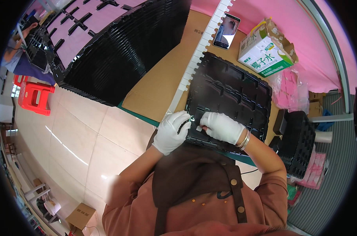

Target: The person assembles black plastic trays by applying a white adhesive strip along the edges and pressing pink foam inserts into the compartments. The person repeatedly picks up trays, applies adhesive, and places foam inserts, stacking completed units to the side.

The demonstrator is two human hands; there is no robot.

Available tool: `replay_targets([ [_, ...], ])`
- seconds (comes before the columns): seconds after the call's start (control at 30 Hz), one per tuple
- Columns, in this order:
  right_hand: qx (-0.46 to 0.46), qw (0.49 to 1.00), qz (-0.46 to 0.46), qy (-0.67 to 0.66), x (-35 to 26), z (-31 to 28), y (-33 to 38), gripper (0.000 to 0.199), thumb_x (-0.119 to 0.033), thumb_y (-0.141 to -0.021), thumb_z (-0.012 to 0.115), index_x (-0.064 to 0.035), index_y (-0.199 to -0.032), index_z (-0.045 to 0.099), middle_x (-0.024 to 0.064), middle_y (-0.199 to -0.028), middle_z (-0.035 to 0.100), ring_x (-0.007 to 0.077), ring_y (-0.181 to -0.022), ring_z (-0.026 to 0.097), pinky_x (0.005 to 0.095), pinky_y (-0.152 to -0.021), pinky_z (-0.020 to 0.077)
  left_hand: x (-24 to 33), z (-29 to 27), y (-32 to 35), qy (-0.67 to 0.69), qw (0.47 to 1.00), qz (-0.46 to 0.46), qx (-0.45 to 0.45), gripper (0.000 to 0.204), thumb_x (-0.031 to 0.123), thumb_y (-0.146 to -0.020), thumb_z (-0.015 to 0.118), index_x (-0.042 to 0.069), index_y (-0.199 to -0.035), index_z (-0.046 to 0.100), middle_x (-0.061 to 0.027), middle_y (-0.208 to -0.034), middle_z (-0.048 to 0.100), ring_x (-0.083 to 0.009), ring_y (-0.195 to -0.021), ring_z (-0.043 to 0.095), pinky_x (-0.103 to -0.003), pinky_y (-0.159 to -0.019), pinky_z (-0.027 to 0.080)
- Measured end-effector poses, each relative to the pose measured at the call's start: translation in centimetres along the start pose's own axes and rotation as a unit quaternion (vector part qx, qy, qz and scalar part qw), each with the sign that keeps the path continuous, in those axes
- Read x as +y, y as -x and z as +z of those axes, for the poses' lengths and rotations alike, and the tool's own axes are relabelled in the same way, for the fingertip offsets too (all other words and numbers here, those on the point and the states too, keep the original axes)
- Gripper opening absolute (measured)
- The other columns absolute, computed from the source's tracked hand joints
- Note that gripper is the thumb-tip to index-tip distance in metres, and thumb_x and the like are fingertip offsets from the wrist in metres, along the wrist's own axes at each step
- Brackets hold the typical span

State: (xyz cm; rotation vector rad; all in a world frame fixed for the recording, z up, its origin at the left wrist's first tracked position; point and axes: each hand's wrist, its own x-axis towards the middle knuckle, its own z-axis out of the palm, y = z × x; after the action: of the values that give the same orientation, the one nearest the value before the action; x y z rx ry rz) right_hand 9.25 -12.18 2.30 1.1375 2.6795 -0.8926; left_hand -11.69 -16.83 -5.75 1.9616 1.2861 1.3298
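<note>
Both of my hands wear white gloves and work at the near left corner of a black moulded plastic tray [229, 102] on the table. My left hand [170, 133] is curled at the tray's left edge, thumb and fingers bent toward each other around something dark that I cannot make out. Opposite it, my right hand [222, 128] rests over the tray with its fingertips pinched by a small pale bit. Between the hands lies a small dark rectangular piece [201, 113]. A long white notched strip [183, 84] runs from beside my left hand to the far edge.
A tall stack of black trays [123, 51] stands at the left on cardboard [157, 84]. Beyond the tray are a phone [227, 31] and an opened carton [267, 49]. More black trays [298, 143] sit at right. Red stools [36, 96] and a co-worker [19, 59] are far left.
</note>
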Motion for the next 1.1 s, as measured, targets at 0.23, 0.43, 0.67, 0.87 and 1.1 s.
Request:
replay_targets([
  [0.23,-0.005,1.0,-0.006,0.028,-1.0,0.0,0.1,0.012,-0.01,-0.081,0.065,-0.0044,-0.092,0.066,0.0115,-0.094,0.062,0.0321,-0.086,0.064,0.0415,-0.074,0.0539,0.2,0.0,-0.1,0.002,1.0,-0.003,-0.002,0.026,0.004,-0.078,0.071,0.005,-0.104,0.066,-0.0139,-0.104,0.067,-0.032,-0.093,0.066,-0.039,-0.082,0.053],
  [0.43,-0.005,0.992,-0.022,0.123,-1.1,1.1,-0.1,0.011,-0.014,-0.081,0.063,-0.0045,-0.086,0.063,0.0115,-0.087,0.061,0.0311,-0.076,0.064,0.041,-0.068,0.0533,0.0,0.0,-0.1,-0.005,1.0,0.013,0.003,0.024,0.008,-0.082,0.071,0.004,-0.105,0.065,-0.0136,-0.103,0.067,-0.0319,-0.09,0.066,-0.04,-0.08,0.053],
  [0.67,-0.008,0.949,-0.103,0.299,-1.7,1.1,-0.8,0.011,-0.014,-0.08,0.06,-0.0029,-0.08,0.058,0.0092,-0.068,0.057,0.0226,-0.056,0.061,0.0356,-0.05,0.0492,0.2,-0.2,-0.2,-0.001,1.0,0.0,-0.003,0.025,0.004,-0.079,0.071,0.004,-0.103,0.066,-0.0139,-0.105,0.067,-0.0326,-0.093,0.066,-0.039,-0.081,0.053],
  [0.87,0.007,0.975,-0.072,0.21,-1.0,1.2,-1.0,0.013,-0.015,-0.083,0.06,-0.0023,-0.081,0.057,0.011,-0.071,0.058,0.0254,-0.06,0.063,0.0376,-0.053,0.0508,-0.1,0.0,-0.1,0.004,1.0,0.005,0.0,0.025,0.007,-0.081,0.071,0.004,-0.105,0.065,-0.0139,-0.104,0.067,-0.0323,-0.089,0.065,-0.04,-0.079,0.053],
  [1.1,0.002,1.0,-0.011,0.027,-0.4,-0.1,-0.7,0.015,-0.017,-0.085,0.063,-0.0016,-0.085,0.061,0.0158,-0.084,0.064,0.0334,-0.076,0.065,0.0418,-0.067,0.0534,0.0,-0.3,0.0,0.013,1.0,-0.01,-0.007,0.025,0.002,-0.079,0.07,0.003,-0.104,0.066,-0.0148,-0.105,0.067,-0.0335,-0.094,0.066,-0.039,-0.082,0.053],
])
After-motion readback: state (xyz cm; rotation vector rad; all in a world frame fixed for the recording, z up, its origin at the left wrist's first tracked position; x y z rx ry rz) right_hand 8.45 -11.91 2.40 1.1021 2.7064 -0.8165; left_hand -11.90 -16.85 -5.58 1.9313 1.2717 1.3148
